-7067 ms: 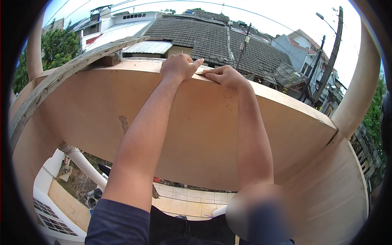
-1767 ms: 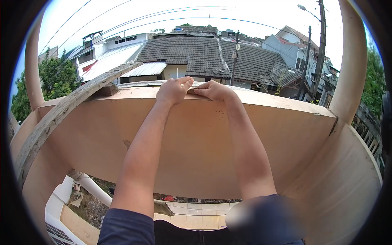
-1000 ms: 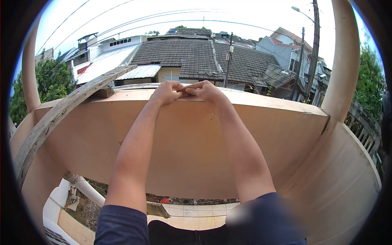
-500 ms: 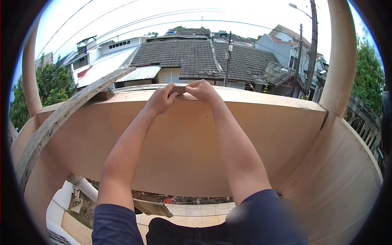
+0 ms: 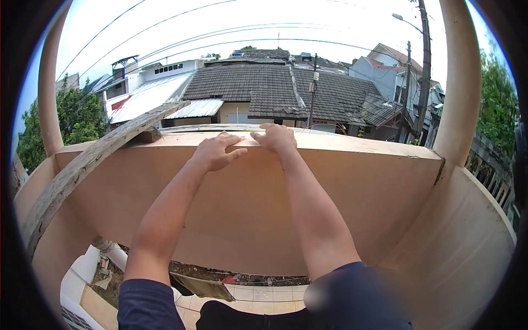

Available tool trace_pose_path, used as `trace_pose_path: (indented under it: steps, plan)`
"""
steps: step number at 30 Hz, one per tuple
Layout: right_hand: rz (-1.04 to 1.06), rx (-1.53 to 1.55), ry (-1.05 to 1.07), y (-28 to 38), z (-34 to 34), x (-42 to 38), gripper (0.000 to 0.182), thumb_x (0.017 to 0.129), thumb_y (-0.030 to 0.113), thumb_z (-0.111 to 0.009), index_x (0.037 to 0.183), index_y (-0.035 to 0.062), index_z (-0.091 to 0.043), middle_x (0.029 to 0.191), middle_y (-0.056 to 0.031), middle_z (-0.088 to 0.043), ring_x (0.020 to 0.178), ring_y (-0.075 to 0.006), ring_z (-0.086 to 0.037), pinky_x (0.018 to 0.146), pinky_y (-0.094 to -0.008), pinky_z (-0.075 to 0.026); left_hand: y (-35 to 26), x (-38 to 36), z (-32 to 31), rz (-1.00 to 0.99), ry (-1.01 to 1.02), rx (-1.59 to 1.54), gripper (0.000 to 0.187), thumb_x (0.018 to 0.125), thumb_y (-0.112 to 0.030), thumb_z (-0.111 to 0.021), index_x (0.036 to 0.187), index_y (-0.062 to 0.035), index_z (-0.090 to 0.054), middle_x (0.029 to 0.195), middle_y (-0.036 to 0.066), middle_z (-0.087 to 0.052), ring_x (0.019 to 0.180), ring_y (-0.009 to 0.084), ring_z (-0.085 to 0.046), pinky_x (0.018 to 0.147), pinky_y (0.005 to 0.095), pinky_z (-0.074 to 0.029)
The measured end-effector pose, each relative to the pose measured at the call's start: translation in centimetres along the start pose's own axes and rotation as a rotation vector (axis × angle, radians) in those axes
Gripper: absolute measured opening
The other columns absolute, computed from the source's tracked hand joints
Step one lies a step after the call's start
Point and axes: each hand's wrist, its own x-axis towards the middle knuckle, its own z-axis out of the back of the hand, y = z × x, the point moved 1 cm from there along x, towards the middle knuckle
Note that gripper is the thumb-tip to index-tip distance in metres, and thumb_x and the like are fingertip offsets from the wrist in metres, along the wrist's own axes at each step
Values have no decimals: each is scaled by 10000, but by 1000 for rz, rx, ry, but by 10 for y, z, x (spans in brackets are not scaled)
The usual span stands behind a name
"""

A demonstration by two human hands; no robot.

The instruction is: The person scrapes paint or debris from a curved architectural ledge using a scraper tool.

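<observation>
Both arms reach forward to the top of a peach-coloured parapet wall (image 5: pixel 341 142). My left hand (image 5: pixel 214 152) lies over the near edge of the ledge, thumb held apart from the fingers. To its right, my right hand (image 5: pixel 276 137) rests on the same ledge with its fingers spread. A gap separates the hands, and I see nothing held in either. On the left, a weathered wooden plank (image 5: pixel 104 144) slants over the ledge beside a small brown block (image 5: pixel 147 135).
Round columns (image 5: pixel 461 82) stand at both ends of the wall. Beyond it are tiled roofs (image 5: pixel 236 82), overhead wires and a utility pole (image 5: pixel 425 71). Below, through an opening, a dark cloth (image 5: pixel 203 287) hangs over a tiled floor (image 5: pixel 264 294).
Half a second ago both hands pinched a small brown block on the ledge. Now the fingers have opened and that block is out of sight. The view has tilted slightly upward.
</observation>
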Motion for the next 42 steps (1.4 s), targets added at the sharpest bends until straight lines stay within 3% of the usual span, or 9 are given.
trace_pose_path:
  steps: [4,6,9,13,15,20,30,39,42]
  plan:
    - [-72,21,29,7,12,-15,649,1006,654,-640,1512,247,-659,1549,-26,-639,1518,-223,-484,1308,-445,-305,15,27,19,421,316,-11,812,1058,-805,-272,1491,-243,-668,1523,95,-655,1408,334,-601,1183,467,-459]
    - [-61,29,46,3,8,-7,672,971,706,-659,1520,320,-646,1580,-60,-596,1528,-327,-440,1233,-492,-444,14,40,18,416,346,70,779,1059,-800,-283,1481,-278,-677,1501,103,-670,1392,335,-613,1172,470,-470]
    - [-18,5,42,-1,3,3,665,960,699,-681,1505,318,-661,1584,-70,-585,1521,-351,-445,1218,-503,-460,28,48,6,412,284,161,627,1069,-747,-382,1394,-351,-743,1399,123,-733,1330,333,-659,1131,465,-506]
    - [-74,65,41,3,8,-7,657,947,693,-704,1484,316,-681,1580,-78,-588,1520,-351,-448,1224,-504,-454,36,45,10,433,222,75,524,1063,-661,-520,1333,-301,-790,1346,116,-762,1298,313,-684,1123,444,-516]
    - [-113,73,4,7,11,-14,597,994,632,-677,1437,234,-720,1495,-27,-670,1478,-218,-512,1296,-432,-334,43,45,8,455,213,60,503,1063,-636,-545,1335,-293,-792,1361,109,-758,1300,297,-685,1133,438,-511]
    - [-67,61,22,9,14,-17,587,989,634,-680,1423,243,-731,1490,-29,-673,1465,-224,-522,1294,-432,-340,65,36,-4,365,127,-250,452,1051,-555,-611,1277,-221,-815,1319,117,-775,1252,333,-701,1091,459,-530]
    - [-113,78,33,6,8,-7,608,953,660,-707,1418,269,-738,1511,-73,-650,1459,-288,-528,1230,-441,-438,43,31,-15,162,-193,-88,375,1095,-366,-567,1052,-31,-730,1001,258,-764,1024,445,-729,912,510,-561]
    - [-100,81,38,5,13,-12,559,973,633,-703,1414,292,-739,1503,-19,-660,1462,-300,-524,1216,-450,-464,57,24,-8,168,-158,-438,353,1025,-362,-769,1130,-25,-752,1031,120,-831,1003,278,-787,887,404,-581]
    - [-107,76,31,5,11,-10,565,973,641,-699,1415,292,-737,1496,-27,-665,1460,-297,-525,1216,-446,-462,64,32,5,226,104,-505,391,1024,-369,-775,1197,-20,-804,1189,90,-828,1074,235,-773,935,368,-581]
